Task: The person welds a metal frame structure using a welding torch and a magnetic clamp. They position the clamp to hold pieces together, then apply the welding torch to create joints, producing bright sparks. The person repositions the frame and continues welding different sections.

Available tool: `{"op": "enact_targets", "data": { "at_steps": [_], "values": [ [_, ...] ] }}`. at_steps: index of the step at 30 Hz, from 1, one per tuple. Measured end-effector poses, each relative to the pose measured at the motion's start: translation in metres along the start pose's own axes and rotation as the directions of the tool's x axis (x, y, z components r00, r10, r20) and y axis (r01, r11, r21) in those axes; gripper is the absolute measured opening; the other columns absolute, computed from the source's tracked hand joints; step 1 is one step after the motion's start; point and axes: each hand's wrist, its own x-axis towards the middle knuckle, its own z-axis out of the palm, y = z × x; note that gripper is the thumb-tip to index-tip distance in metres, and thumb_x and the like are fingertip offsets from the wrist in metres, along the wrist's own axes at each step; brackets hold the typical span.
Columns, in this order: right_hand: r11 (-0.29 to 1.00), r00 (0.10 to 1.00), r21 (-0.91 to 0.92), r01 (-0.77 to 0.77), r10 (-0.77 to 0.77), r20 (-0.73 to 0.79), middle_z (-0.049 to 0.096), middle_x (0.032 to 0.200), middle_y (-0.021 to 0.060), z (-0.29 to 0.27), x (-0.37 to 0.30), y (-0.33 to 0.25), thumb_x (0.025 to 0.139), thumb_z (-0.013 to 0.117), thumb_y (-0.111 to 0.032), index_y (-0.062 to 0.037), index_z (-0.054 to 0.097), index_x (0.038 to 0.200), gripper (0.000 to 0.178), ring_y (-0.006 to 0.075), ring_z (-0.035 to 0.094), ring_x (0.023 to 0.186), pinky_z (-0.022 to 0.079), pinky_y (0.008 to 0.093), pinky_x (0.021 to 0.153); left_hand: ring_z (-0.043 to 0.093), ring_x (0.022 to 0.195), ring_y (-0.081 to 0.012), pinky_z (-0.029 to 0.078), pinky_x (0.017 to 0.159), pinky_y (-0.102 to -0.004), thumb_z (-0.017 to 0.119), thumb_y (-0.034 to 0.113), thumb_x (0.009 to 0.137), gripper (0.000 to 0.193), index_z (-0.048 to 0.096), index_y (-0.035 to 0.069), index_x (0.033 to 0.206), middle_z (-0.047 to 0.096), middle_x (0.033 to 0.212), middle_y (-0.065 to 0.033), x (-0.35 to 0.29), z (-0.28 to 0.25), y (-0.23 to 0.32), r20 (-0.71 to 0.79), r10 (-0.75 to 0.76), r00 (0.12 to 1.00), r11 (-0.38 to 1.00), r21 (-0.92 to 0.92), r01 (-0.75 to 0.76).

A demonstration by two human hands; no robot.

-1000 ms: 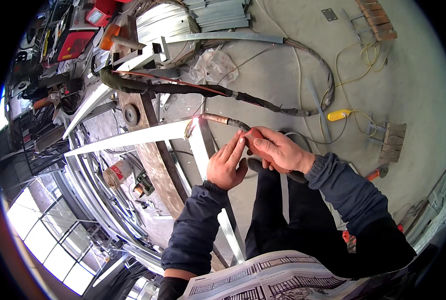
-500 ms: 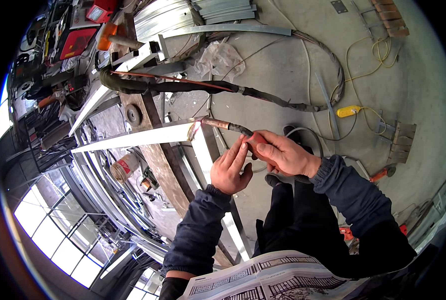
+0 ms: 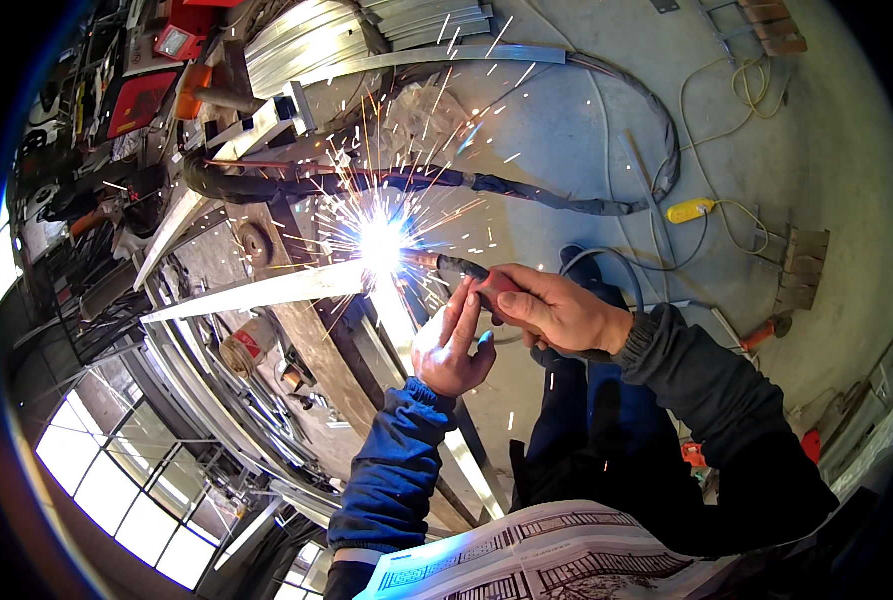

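My right hand (image 3: 564,312) is wrapped round the red handle of a welding torch (image 3: 491,294). Its copper nozzle points left into a blazing white-blue arc (image 3: 382,243), with sparks flying all round. The arc burns at the corner where a pale metal square tube (image 3: 266,291) meets a second tube (image 3: 474,468) running toward me. My left hand (image 3: 450,350) has its fingers stretched out, fingertips against the front of the torch handle, thumb apart. Glare hides the joint itself and the nozzle's tip.
The tubes rest across a brown beam (image 3: 321,340). A thick dark cable (image 3: 556,200) loops beyond the torch. A bucket (image 3: 247,345) stands at left; an orange hammer (image 3: 194,92) lies far left. On the floor are a yellow connector (image 3: 690,210) and an angle grinder (image 3: 766,331). Printed sheets (image 3: 526,560) cover my front.
An arc has lit at the tube corner, throwing sparks and blue light over my left sleeve. Both hands and the torch have shifted slightly left in view; their hold looks the same.
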Motion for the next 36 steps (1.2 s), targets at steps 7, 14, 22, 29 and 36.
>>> {"op": "enact_targets", "data": {
  "at_steps": [7,14,22,29,36],
  "values": [
    [1.0,1.0,-0.018,0.01,-0.01,-0.01,0.064,0.104,-0.0013,0.001,0.0,0.003,0.119,0.053,-0.045,-0.0095,0.051,0.161,0.054,0.0063,0.06,0.077,0.056,0.0251,0.066,0.077,0.115,-0.0461,0.066,0.088,-0.0436,0.084,-0.001,0.071,0.09,0.055,-0.003,0.157,0.061,0.157,-0.0296,0.0,0.001,0.001,-0.006,-0.005,1.0,1.0,-0.018,0.005],
    [1.0,0.999,-0.009,0.006,-0.006,-0.032,0.062,0.101,-0.0017,0.004,0.0,0.003,0.12,0.053,-0.045,-0.0107,0.052,0.16,0.053,0.0068,0.058,0.076,0.055,0.0257,0.066,0.078,0.113,-0.044,0.066,0.085,-0.0431,0.082,0.001,0.071,0.09,0.055,-0.005,0.157,0.059,0.159,-0.0278,0.003,-0.002,0.002,0.007,0.015,1.0,1.0,0.019,-0.015],
    [1.0,0.998,-0.018,0.007,-0.008,-0.061,0.062,0.097,-0.0016,0.005,0.0,0.007,0.118,0.055,-0.048,-0.0096,0.052,0.158,0.055,0.0084,0.057,0.071,0.053,0.0261,0.063,0.077,0.113,-0.0406,0.066,0.086,-0.0435,0.08,0.002,0.072,0.092,0.052,-0.003,0.16,0.059,0.159,-0.0265,0.002,0.001,-0.001,0.013,0.023,1.0,0.999,0.042,-0.024],
    [1.0,0.999,-0.008,-0.003,0.003,-0.055,0.062,0.097,-0.0022,0.005,0.0,0.007,0.119,0.054,-0.045,-0.0095,0.051,0.159,0.054,0.0079,0.057,0.072,0.053,0.026,0.064,0.079,0.109,-0.0385,0.066,0.084,-0.0421,0.081,0.004,0.071,0.089,0.056,-0.003,0.157,0.061,0.159,-0.0248,-0.001,0.001,-0.003,0.01,0.02,1.0,0.998,0.059,-0.021],
    [1.0,0.999,-0.021,0.006,-0.007,-0.037,0.062,0.1,-0.0016,0.004,-0.008,0.002,0.119,0.054,-0.043,-0.0081,0.05,0.16,0.054,0.0073,0.057,0.073,0.054,0.0256,0.065,0.076,0.118,-0.0425,0.066,0.091,-0.0456,0.079,0.0,0.073,0.097,0.049,0.001,0.164,0.061,0.156,-0.0289,-0.002,-0.001,-0.003,0.051,0.051,0.997,0.998,0.041,-0.053]
  ]
}}
